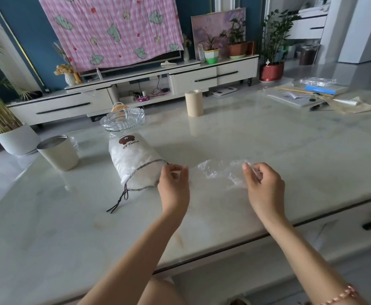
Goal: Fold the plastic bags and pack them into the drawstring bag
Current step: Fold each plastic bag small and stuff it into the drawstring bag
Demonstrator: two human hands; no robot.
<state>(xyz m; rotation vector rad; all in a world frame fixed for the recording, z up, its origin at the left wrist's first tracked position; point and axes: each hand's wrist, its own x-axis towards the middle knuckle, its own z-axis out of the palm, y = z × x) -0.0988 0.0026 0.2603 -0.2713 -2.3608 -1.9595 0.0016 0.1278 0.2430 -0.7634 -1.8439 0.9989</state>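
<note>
Cup [59, 154]: beige, at the left on the table [268, 137]; the clear object behind it is too faint to identify.
Drawstring bag [134, 164]: white, on its side left of centre, cords trailing toward the lower edge; its contents cannot be made out.
Glass dish [123, 121]: just behind the bag, half hiding something orange.
Left hand [173, 186]: fingers curled, pinching the film's left end, which is nearly invisible there.
Plastic bag [219, 172]: clear and crumpled, at mid-frame between both hands; whether it touches the tabletop is unclear.
Right hand [266, 186]: thumb and fingers pinch the right end.
Bracelet [343, 293]: at the lower right, cut off by the frame.
</note>
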